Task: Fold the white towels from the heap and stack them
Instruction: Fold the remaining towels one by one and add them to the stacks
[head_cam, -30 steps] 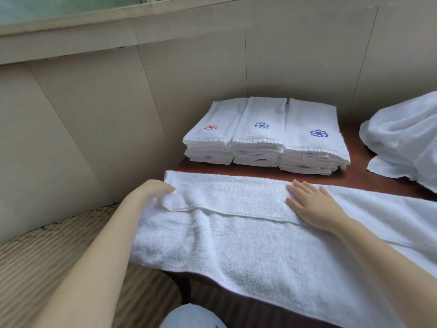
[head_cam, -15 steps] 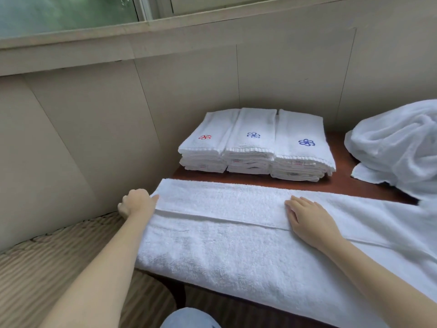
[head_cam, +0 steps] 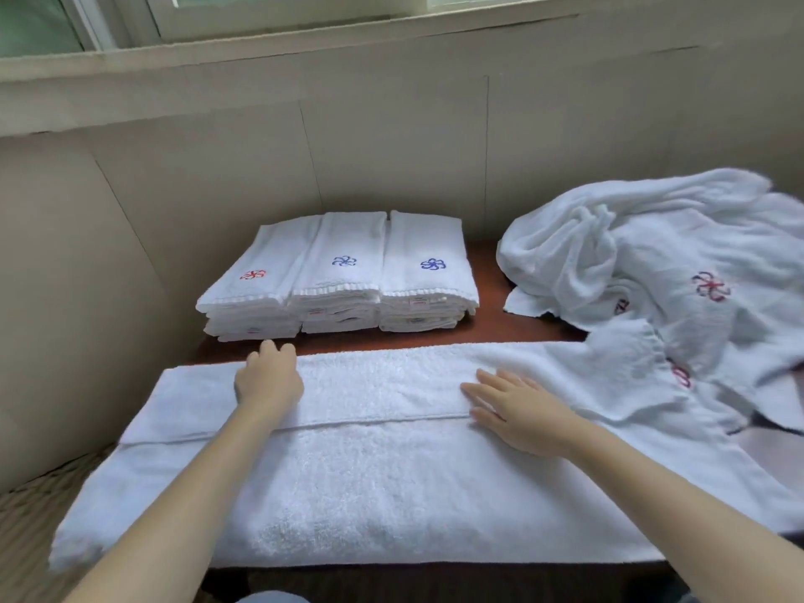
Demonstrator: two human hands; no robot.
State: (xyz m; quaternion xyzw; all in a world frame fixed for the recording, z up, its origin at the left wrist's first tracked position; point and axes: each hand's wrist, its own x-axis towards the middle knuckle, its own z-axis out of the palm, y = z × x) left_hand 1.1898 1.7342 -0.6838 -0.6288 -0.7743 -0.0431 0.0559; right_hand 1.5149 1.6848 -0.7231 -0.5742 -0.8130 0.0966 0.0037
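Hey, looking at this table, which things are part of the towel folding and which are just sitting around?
Part of the job: spread towel; left hand and right hand resting on it; heap of towels; stacks of folded towels.
Just there: table; wall; window.

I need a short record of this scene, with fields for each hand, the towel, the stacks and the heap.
spread towel: folded lengthwise, across the table
left hand: on the spread towel near its far edge, fingers bent; grip unclear
right hand: flat on the spread towel, fingers straight
folded stacks: three, side by side, behind the towel
heap: unfolded towels, at the right
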